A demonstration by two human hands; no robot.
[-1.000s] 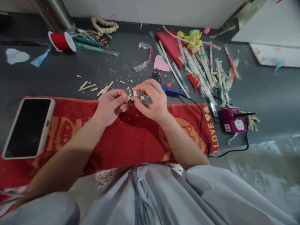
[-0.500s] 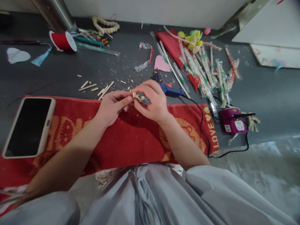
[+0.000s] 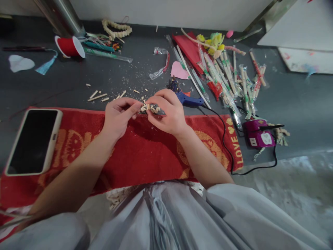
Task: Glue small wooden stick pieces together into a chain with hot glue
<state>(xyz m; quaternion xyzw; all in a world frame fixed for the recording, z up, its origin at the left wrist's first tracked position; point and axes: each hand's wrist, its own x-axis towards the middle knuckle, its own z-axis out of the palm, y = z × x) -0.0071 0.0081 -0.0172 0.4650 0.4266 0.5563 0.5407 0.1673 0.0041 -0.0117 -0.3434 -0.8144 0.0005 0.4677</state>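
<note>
My right hand (image 3: 168,109) pinches a small pale wooden piece (image 3: 148,106) between thumb and fingertips, above the table's near part. Close to its left, my left hand (image 3: 121,116) has thumb and forefinger pressed together; whatever is between them is too small to make out. Just beyond and below the fingertips lies a little heap of short wooden bits (image 3: 155,109). Cut wooden sticks (image 3: 97,97) are scattered left of the hands. A blue glue gun (image 3: 191,100) rests right behind my right hand. Both wrists are over a red towel (image 3: 145,152).
A phone (image 3: 33,141) lies on the towel's left end. Wrapped chopsticks (image 3: 221,76) are spread at the right, near a purple box (image 3: 258,133) with a black cord. A red ribbon spool (image 3: 69,47) and a wooden ring (image 3: 117,31) stand at the back left.
My left hand has moved a little left, away from the right fingertips, uncovering the heap of wooden bits. My right hand stays almost in place with the wooden piece.
</note>
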